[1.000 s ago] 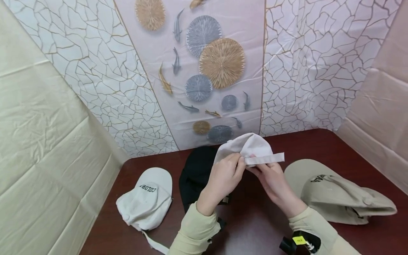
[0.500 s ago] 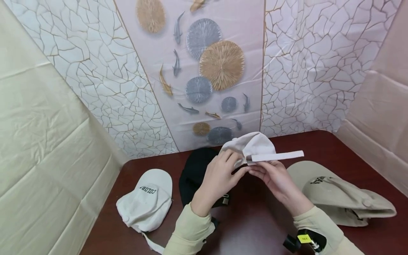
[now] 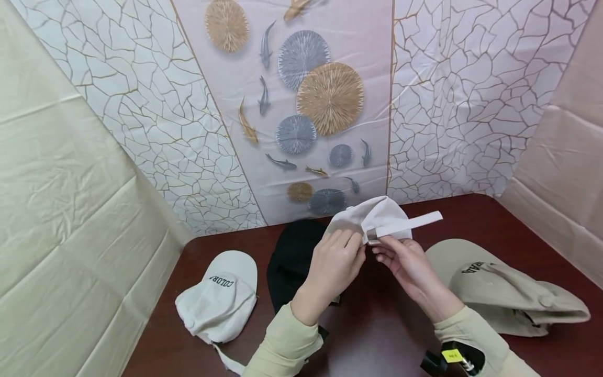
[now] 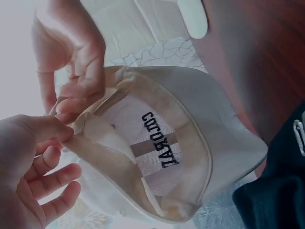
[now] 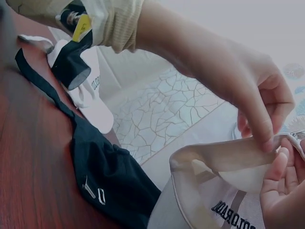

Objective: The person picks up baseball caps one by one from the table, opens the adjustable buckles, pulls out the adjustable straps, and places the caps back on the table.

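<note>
A white baseball cap is held up over the table, its back turned towards me and its white strap sticking out to the right. My left hand pinches the cap's edge left of the strap's base. The right hand pinches the band just under the strap, thumb on top. From the left wrist, the cap's inside shows with dark lettering, and both hands' fingertips meet close together at its back edge. The brim points away from the hands.
A black cap lies behind my left hand, its metal buckle visible from the right wrist. Left of it lies another white cap with a loose strap. A beige cap rests on the right of the dark red table.
The strap's free end has slid further out to the right, then tipped upward. My left fingers spread, then curled back in at the cap's edge. Both hands have shifted slightly right.
</note>
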The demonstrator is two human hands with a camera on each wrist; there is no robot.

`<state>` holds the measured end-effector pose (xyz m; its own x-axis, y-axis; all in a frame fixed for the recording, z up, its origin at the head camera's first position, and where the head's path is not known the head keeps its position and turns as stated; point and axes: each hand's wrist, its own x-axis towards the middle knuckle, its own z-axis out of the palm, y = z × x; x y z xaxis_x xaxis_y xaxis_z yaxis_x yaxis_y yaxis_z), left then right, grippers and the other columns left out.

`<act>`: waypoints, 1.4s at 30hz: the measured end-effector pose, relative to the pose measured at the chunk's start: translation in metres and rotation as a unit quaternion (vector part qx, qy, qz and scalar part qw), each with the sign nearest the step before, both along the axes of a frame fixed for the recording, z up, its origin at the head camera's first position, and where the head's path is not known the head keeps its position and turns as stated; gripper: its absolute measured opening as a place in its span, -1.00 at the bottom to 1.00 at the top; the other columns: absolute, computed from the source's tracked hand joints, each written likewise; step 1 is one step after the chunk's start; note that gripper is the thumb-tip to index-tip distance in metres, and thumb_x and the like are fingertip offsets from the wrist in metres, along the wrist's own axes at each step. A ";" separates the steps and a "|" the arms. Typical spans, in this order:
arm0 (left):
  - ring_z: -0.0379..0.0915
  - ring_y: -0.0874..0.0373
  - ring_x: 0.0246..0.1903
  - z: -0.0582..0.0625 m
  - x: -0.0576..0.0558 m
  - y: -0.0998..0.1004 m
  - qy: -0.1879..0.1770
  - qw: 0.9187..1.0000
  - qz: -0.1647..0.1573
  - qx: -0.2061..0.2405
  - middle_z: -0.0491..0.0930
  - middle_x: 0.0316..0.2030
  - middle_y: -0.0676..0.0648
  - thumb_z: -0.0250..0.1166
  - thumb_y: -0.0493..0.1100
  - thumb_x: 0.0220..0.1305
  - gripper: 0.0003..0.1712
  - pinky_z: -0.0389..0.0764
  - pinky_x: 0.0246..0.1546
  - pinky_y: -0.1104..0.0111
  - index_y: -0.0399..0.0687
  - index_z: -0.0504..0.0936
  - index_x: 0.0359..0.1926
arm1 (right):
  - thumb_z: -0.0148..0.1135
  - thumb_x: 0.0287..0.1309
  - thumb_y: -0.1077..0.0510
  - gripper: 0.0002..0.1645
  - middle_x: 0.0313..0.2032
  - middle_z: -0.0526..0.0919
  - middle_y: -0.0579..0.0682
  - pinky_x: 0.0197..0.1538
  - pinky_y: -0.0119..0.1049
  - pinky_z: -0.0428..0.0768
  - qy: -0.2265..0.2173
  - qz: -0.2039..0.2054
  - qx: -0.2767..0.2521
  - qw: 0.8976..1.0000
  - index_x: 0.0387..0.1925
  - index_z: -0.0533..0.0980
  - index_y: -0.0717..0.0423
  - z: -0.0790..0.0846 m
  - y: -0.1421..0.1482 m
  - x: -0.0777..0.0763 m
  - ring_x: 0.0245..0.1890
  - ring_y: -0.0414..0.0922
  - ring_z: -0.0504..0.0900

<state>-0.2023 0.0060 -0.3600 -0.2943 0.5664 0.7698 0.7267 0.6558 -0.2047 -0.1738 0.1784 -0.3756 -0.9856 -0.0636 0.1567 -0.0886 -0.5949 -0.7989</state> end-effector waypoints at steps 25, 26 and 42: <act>0.33 0.18 -0.51 0.007 0.007 0.004 0.022 1.000 0.016 0.013 0.40 -0.53 0.06 0.19 -0.22 0.11 -0.95 0.37 -0.47 0.40 -0.05 0.47 -0.44 | 0.04 0.30 0.26 -0.81 -0.42 0.68 -0.02 -0.33 -0.43 0.55 0.010 0.012 0.013 1.000 -0.34 0.59 0.12 -0.003 -0.001 0.007 -0.45 -0.22 0.61; 0.33 0.17 -0.51 0.006 0.008 0.003 0.020 1.000 0.017 0.010 0.40 -0.54 0.05 0.18 -0.21 0.11 -0.95 0.37 -0.47 0.39 -0.05 0.47 -0.44 | 0.04 0.30 0.26 -0.80 -0.43 0.67 -0.02 -0.33 -0.43 0.55 0.009 0.011 0.009 1.000 -0.35 0.59 0.13 -0.003 0.000 0.007 -0.46 -0.22 0.61; 0.37 0.18 -0.41 0.003 0.009 -0.004 -0.010 1.000 0.017 0.015 0.44 -0.44 0.09 0.22 -0.12 0.17 -0.90 0.40 -0.37 0.39 0.00 0.50 -0.31 | 0.00 0.32 0.25 -0.77 -0.42 0.67 -0.02 -0.32 -0.43 0.55 0.014 0.028 0.013 0.999 -0.34 0.59 0.16 -0.004 -0.001 0.005 -0.44 -0.22 0.61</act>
